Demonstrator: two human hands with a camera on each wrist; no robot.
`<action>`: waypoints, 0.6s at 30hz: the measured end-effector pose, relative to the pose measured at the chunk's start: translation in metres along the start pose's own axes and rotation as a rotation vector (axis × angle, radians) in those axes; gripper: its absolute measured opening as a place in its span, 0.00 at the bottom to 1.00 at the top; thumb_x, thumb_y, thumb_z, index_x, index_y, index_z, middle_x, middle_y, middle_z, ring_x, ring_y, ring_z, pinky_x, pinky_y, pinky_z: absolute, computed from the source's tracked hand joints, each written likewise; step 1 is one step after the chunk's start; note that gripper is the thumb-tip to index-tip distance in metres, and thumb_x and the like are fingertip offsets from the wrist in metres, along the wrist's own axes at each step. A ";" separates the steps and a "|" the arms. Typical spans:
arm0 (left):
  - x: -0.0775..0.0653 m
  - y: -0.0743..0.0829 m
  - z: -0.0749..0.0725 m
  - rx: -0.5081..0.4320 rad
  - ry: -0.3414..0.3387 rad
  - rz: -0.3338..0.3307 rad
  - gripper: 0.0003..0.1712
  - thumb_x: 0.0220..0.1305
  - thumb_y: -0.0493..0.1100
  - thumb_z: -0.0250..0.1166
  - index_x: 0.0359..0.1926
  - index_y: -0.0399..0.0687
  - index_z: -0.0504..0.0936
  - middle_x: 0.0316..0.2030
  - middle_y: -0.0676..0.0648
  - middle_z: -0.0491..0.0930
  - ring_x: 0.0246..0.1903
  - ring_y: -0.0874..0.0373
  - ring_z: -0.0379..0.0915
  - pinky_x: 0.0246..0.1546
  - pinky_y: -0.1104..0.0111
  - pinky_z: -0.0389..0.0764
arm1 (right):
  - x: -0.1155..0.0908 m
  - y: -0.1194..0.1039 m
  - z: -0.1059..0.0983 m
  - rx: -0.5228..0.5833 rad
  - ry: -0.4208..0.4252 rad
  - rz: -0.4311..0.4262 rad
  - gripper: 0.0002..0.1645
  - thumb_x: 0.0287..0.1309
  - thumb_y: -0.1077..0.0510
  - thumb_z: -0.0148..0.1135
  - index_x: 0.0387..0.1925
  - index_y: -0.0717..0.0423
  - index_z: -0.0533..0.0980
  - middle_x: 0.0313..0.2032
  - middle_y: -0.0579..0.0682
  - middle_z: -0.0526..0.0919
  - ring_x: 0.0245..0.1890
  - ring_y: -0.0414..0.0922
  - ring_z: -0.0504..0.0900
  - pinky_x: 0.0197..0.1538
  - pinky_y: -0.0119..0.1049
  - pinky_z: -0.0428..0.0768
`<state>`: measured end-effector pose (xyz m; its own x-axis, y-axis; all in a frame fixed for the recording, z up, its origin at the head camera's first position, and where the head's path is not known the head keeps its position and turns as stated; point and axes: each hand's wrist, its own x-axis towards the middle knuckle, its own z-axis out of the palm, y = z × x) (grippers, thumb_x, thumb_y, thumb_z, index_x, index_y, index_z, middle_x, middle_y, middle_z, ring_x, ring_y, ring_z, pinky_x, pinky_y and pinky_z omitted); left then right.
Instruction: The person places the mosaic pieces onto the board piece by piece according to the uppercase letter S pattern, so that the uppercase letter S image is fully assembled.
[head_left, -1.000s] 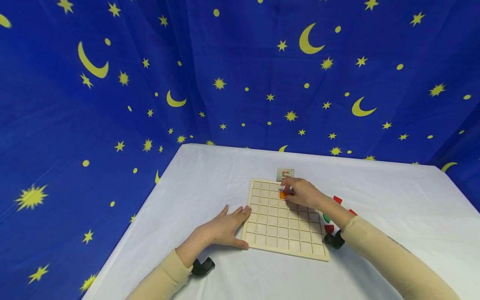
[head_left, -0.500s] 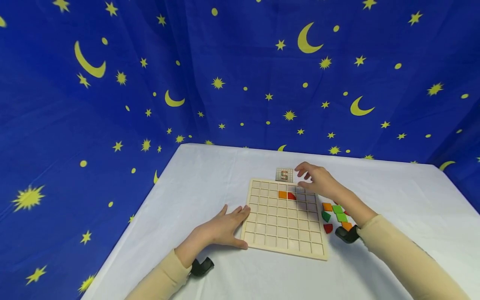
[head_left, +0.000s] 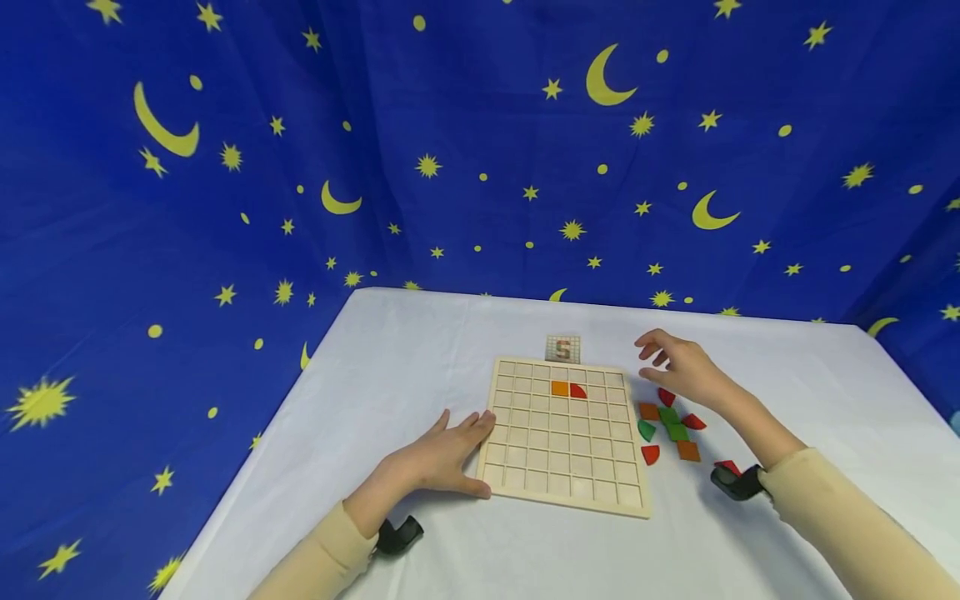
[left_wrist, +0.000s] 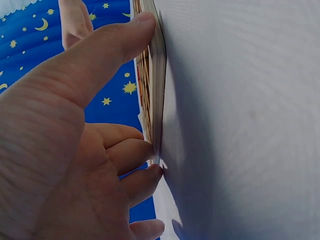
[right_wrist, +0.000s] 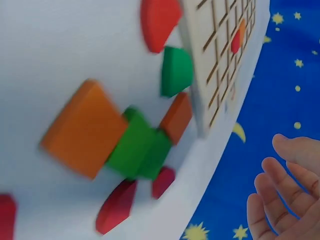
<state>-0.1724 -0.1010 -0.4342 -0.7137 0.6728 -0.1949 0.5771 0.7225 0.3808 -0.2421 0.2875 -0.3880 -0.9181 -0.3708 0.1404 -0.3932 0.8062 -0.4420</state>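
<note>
A wooden grid board [head_left: 561,442] lies on the white table. In its second row from the back sit an orange square tile [head_left: 560,388] and a red quarter-circle tile [head_left: 577,391], side by side. My left hand [head_left: 442,458] rests against the board's left edge, fingers spread; in the left wrist view its thumb [left_wrist: 115,47] touches the board's side. My right hand [head_left: 692,369] hovers right of the board's far corner, fingers loosely bent and holding nothing. Beneath and nearer to me lie loose tiles, among them green squares [right_wrist: 132,145] and an orange square [right_wrist: 85,130].
A small pattern card [head_left: 563,349] with an S-like figure lies behind the board. Several red quarter-circle tiles [head_left: 650,454] and a green one [head_left: 646,430] are scattered right of the board. A blue cloth [head_left: 480,167] with stars and moons hangs behind the table.
My right hand has let go of the red quarter-circle tile beside the orange square and moved right, off the board to above the loose tiles. The left hand stays at the board's edge.
</note>
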 end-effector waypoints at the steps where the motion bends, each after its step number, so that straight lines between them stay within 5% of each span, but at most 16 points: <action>1: 0.000 0.000 0.000 0.000 0.000 0.001 0.59 0.51 0.64 0.68 0.72 0.38 0.51 0.71 0.42 0.49 0.70 0.48 0.44 0.65 0.44 0.38 | -0.002 0.003 -0.001 0.000 0.004 0.009 0.25 0.52 0.65 0.67 0.51 0.65 0.70 0.40 0.59 0.80 0.38 0.53 0.79 0.41 0.49 0.79; 7: 0.000 0.000 0.000 -0.002 0.001 0.003 0.59 0.51 0.64 0.68 0.72 0.38 0.51 0.71 0.42 0.49 0.70 0.48 0.43 0.65 0.44 0.38 | -0.014 0.020 -0.004 0.009 0.003 0.046 0.24 0.52 0.67 0.66 0.51 0.67 0.69 0.39 0.59 0.80 0.37 0.54 0.78 0.41 0.50 0.79; 18: 0.001 -0.001 0.002 -0.009 -0.001 0.003 0.59 0.51 0.64 0.68 0.72 0.39 0.50 0.72 0.42 0.48 0.70 0.48 0.43 0.65 0.44 0.37 | -0.027 0.041 0.008 0.100 -0.169 0.075 0.26 0.50 0.74 0.58 0.54 0.63 0.69 0.46 0.59 0.79 0.44 0.57 0.76 0.47 0.56 0.75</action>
<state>-0.1731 -0.1008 -0.4363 -0.7118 0.6749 -0.1946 0.5756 0.7193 0.3890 -0.2328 0.3271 -0.4170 -0.9198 -0.3900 -0.0429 -0.3092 0.7877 -0.5328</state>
